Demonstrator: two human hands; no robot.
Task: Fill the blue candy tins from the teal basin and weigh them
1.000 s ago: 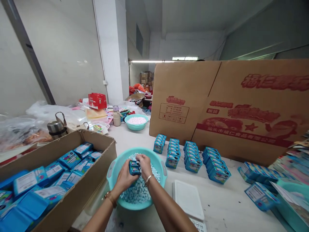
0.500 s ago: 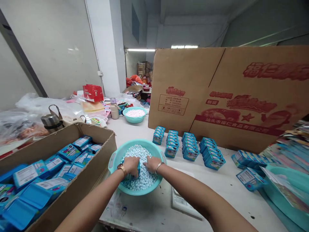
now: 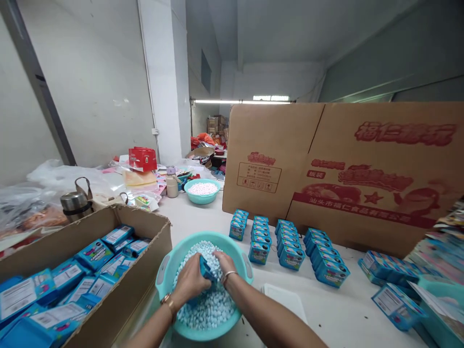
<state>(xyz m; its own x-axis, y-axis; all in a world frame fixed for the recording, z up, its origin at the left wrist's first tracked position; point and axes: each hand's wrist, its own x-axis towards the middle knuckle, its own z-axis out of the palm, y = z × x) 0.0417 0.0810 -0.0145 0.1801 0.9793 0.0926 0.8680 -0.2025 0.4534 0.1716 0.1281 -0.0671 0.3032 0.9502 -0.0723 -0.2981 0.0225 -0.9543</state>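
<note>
My left hand point(image 3: 192, 278) is closed around a small blue plastic box point(image 3: 206, 270), tilted in the round turquoise basin point(image 3: 170, 307). Small pale blue balls point(image 3: 213, 314) fill the basin around it. Next to the box, my right hand point(image 3: 224, 266) reaches in among the balls; its fingers bend downward and their tips are hidden, so its grip does not show. A bracelet circles each wrist.
A cardboard carton point(image 3: 159, 241) of similar boxes stands left. Rows of blue boxes point(image 3: 292, 256) line the table before a large cardboard sheet point(image 3: 268, 130). Right of the basin lies a white flat object point(image 3: 286, 302). A second basin point(image 3: 203, 197) holds pale pink balls.
My left hand has turned and the blue box now shows more, up out of the balls. My right hand has come closer to it. The camera view has tilted upward.
</note>
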